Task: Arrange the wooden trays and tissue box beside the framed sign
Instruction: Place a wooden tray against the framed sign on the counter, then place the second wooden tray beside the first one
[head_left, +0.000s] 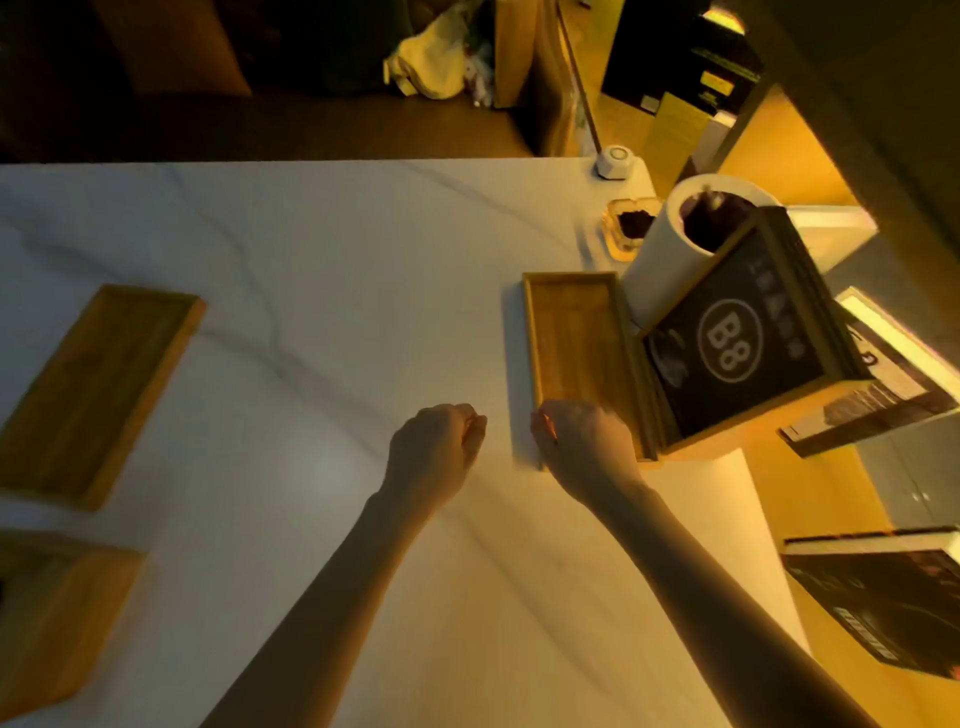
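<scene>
A wooden tray (576, 343) lies on the white table, right against the left side of the framed black "B8" sign (737, 343). My right hand (587, 441) rests over that tray's near end, fingers curled at its corner; the view does not show whether it grips the tray. My left hand (436, 447) hovers just left of it with fingers curled in, holding nothing. A second wooden tray (98, 384) lies at the far left. At the bottom left sits a wooden box (57, 613), probably the tissue box, partly cut off by the frame.
Behind the sign stands a white cylinder (670, 254) with a dark inside, and beyond it a glass ashtray (628, 223) and a small white device (615, 161). Black booklets (883, 603) lie off the table's right edge. The white marble table (322, 291) ends at the far edge.
</scene>
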